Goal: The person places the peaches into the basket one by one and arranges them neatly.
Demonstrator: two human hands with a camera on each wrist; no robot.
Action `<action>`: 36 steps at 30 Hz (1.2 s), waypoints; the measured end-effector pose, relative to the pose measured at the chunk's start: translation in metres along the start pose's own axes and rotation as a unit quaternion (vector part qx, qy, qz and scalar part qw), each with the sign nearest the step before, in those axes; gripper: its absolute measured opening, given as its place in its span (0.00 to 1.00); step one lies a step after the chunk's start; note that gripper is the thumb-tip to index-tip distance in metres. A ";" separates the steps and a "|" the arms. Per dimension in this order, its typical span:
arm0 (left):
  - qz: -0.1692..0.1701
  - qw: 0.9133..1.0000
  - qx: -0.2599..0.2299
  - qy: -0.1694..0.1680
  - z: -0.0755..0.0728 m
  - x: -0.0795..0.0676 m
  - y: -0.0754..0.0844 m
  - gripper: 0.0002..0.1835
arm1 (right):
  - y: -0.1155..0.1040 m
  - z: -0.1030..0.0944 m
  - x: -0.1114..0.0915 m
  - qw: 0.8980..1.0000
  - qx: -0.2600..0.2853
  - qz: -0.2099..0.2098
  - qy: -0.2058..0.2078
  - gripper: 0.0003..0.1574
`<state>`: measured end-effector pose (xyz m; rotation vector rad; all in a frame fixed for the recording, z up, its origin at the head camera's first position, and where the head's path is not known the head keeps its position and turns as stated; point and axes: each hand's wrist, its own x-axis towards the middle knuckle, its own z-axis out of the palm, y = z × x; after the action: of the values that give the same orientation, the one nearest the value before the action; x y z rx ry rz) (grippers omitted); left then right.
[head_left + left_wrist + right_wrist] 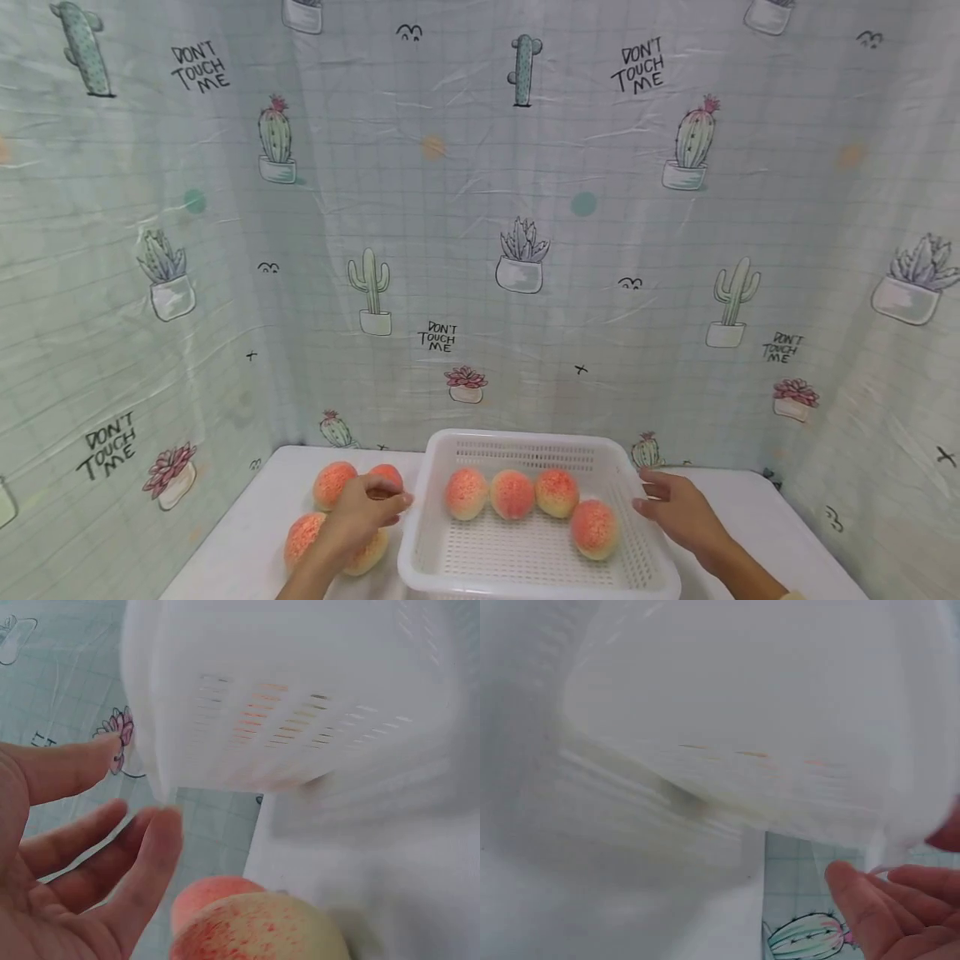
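A white plastic basket (465, 575) with slotted walls stands on the white table and holds several pink-and-yellow peaches (512, 494). My left hand (360, 512) is beside its left rim, above more peaches. In the left wrist view, the thumb and fingers (146, 877) are apart with nothing between them, the fingertips close to the basket's edge. At the right rim is my right hand (682, 508), fingers relaxed. Its fingertips (841, 877) lie close to the rim in the right wrist view; whether they touch it I cannot tell. Part of the right thumb is hidden behind the rim.
Several loose peaches (303, 537) lie on the table left of the basket, partly covered by the left hand and forearm. A cactus-print curtain (480, 208) surrounds the white table (757, 500) at the back and both sides.
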<state>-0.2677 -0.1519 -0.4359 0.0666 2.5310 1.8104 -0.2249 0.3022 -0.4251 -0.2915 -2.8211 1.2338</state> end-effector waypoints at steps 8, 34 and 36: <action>0.019 0.990 0.094 0.101 -0.037 -0.010 0.001 0.25 | 0.010 0.005 -0.001 0.997 0.071 0.025 0.019 0.35; -0.055 0.968 0.237 0.066 -0.087 -0.004 -0.072 0.46 | 0.021 0.007 0.007 0.991 0.107 0.076 -0.006 0.39; -0.056 0.967 0.239 0.070 -0.089 -0.007 -0.070 0.45 | 0.021 0.009 0.009 0.991 0.109 0.079 -0.010 0.39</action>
<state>-0.2664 -0.2590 -0.4738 -0.1970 2.9412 1.1706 -0.2312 0.3118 -0.4468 -0.5017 -2.6897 1.5686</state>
